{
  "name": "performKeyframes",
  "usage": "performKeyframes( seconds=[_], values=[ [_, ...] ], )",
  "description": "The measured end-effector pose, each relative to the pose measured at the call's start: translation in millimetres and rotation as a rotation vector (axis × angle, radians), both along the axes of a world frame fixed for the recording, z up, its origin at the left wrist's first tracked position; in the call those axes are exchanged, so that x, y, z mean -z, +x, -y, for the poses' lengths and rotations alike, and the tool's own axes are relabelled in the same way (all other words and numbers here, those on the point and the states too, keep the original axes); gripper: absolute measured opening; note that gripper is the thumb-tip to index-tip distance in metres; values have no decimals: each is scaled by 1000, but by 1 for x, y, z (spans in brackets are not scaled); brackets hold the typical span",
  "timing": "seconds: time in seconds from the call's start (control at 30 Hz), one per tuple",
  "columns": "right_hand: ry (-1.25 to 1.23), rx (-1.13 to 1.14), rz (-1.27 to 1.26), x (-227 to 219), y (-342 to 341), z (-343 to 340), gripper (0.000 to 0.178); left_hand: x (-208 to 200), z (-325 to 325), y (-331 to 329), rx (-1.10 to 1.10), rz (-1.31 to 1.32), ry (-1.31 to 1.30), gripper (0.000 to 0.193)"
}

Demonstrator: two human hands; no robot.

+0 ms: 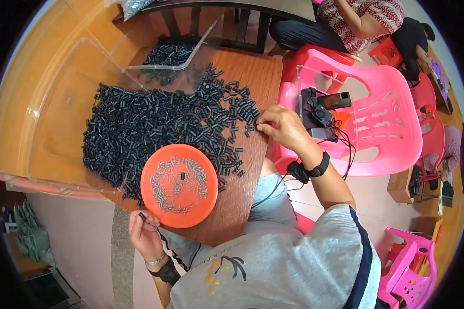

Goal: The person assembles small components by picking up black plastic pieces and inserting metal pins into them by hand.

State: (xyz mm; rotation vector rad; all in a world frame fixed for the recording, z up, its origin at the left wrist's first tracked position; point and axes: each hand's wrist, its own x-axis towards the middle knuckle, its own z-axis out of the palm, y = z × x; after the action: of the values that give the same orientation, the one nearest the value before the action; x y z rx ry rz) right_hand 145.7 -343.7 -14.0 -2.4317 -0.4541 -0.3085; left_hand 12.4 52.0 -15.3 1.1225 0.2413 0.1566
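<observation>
My left hand (144, 238) is closed in a pinch on a small black cylindrical part (142, 217), beside the near left rim of an orange plastic bowl (210, 203). Many small silvery pins (165, 200) lie in a rough ring in the bowl, with a single black piece (183, 176) among them. Beyond and left of the bowl spreads a large heap of short black cylindrical parts (139, 118). At its right fringe, my right hand (286, 130) has thumb and fingers pressed together close to loose black parts; what lies between the fingertips is too small to make out.
The brown wooden table (252, 170) carries a tilted clear plastic bin (62, 129) and a clear panel. To the right, a pink plastic chair (386, 103) holds a clear box, a phone (335, 100) and black cables. Another person (361, 20) sits beyond it.
</observation>
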Motion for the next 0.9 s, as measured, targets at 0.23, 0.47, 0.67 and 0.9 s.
performKeyframes(
  seconds=[0.23,0.47,0.67,0.9],
  values=[
    [-28,-7,-34,0,-2,-3,10,1,0,-1,-8,-7,-19,19],
    [-3,-191,41,1,-5,-16,17,2,1,-1,-13,5,-8,19],
    [-141,-108,109,0,-12,-36,14,2,0,-2,8,22,-28,18],
    [-229,-149,280,7,-10,-52,7,-9,5,-8,3,37,4,17]
  ],
)
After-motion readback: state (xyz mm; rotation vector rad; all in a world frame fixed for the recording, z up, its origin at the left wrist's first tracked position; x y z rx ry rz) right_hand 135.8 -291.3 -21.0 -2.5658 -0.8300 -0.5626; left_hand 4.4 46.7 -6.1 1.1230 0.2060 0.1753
